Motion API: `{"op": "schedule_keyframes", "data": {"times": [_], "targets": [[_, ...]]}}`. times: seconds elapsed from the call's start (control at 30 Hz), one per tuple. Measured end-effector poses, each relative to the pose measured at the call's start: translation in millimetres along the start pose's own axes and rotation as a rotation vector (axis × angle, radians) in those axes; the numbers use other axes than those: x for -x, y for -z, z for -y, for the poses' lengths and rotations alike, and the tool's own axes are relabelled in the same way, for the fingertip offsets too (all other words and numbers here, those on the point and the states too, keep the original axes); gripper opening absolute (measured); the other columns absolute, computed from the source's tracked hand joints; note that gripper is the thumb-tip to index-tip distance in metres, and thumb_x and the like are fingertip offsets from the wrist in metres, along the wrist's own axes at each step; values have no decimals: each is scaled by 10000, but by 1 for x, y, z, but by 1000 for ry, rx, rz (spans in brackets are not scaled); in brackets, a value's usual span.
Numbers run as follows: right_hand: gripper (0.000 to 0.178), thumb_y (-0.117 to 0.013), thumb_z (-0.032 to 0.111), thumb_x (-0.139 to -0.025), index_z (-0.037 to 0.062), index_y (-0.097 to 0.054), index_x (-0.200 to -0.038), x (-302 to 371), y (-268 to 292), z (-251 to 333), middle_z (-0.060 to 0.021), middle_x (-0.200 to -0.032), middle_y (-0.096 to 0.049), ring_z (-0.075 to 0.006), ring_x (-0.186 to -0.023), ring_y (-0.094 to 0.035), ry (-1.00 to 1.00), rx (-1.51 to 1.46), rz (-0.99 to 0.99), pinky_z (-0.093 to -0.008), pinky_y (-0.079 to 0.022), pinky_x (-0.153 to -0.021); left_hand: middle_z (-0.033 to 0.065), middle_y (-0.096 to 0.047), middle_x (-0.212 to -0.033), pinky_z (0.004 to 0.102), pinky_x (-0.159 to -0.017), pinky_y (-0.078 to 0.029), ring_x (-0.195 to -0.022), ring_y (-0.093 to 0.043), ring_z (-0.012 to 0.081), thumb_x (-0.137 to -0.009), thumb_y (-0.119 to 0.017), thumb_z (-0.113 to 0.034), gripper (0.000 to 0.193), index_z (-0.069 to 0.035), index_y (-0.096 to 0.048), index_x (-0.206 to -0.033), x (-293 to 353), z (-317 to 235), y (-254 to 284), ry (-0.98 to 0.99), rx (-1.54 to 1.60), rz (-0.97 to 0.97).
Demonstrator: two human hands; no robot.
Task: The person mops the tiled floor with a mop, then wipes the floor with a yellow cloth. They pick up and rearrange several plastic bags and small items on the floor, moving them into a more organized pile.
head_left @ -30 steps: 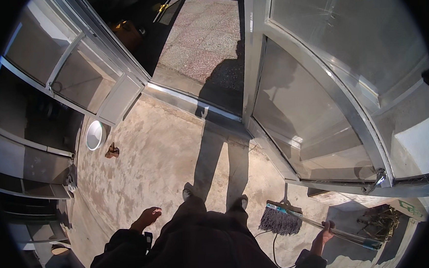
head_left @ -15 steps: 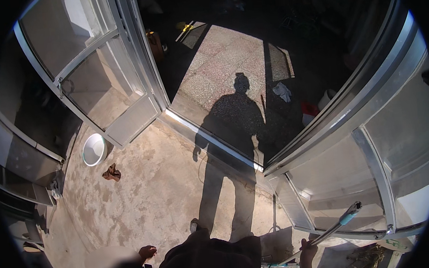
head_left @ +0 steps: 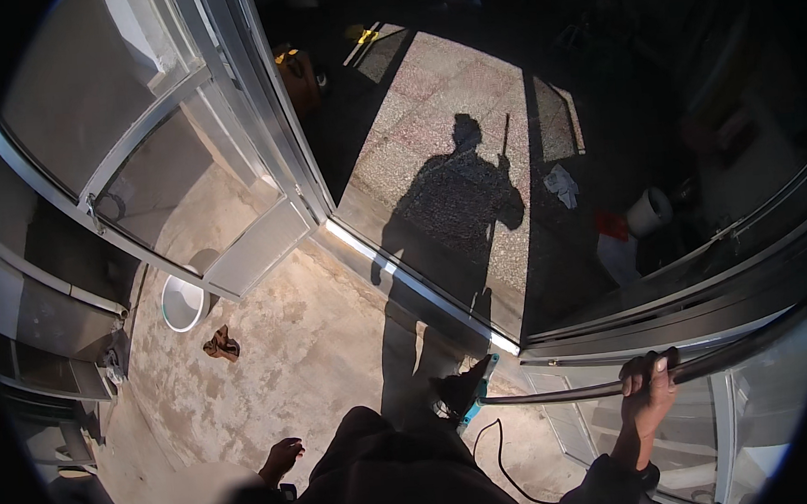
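Mop (head_left: 569, 395) is shifting toward lower centre, looking light, stiff; right hand (head_left: 648, 396) is gripping mid-pole, left hand (head_left: 283, 458) hanging loosely empty.

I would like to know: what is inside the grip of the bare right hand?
The bare right hand holds a long, shiny, round pole with a turquoise bar at one end. The pole shows on both sides of it; the stretch within the grip is covered.
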State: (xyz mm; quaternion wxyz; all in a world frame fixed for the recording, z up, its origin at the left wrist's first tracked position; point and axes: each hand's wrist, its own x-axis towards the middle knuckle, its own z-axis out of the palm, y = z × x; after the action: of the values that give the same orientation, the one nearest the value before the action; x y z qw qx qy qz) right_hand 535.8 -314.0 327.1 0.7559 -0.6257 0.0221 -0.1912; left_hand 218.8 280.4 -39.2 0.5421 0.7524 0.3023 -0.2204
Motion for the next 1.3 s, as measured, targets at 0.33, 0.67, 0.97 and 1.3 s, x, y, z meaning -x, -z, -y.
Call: {"op": "schedule_keyframes", "data": {"times": [0.33,0.67,0.97,1.3], "targets": [[274,-492,345,-1019,113,-563,-891,-218,-110,-8,10,-583,-334,-94,-502,-303,383,-102,29,-285,-373,-577,85,-691,-860,308,-666,-512,-754,-649,173,-902,-554,-270,302,-7,-677,-987,-143,-91,46,40,-214,177],[236,-598,238,-986,86,-508,-830,-375,-188,-77,17,-683,-421,-99,-620,-376,369,-16,-651,-278,-363,-617,118,-691,-967,309,-693,-533,-814,-678,200,-950,-561,-234,343,18,-591,-1181,-374,-320,168,164,11,47],[203,-593,233,-987,33,-559,-970,-485,-181,-271,-25,-856,-539,-129,-807,-526,-90,417,-557,-285,-439,-789,83,-727,-952,288,-718,-532,-825,-693,177,-944,-620,-270,347,0,-636,-1162,-556,-435,161,229,-165,234],[117,-633,75,-884,16,-533,-871,-722,-164,-438,-50,-783,-533,-157,-725,-510,-241,428,-409,-319,-426,-668,99,-723,-999,284,-734,-540,-831,-699,160,-931,-635,-271,371,-3,-632,-1188,-651,-715,120,299,-98,132]]}}
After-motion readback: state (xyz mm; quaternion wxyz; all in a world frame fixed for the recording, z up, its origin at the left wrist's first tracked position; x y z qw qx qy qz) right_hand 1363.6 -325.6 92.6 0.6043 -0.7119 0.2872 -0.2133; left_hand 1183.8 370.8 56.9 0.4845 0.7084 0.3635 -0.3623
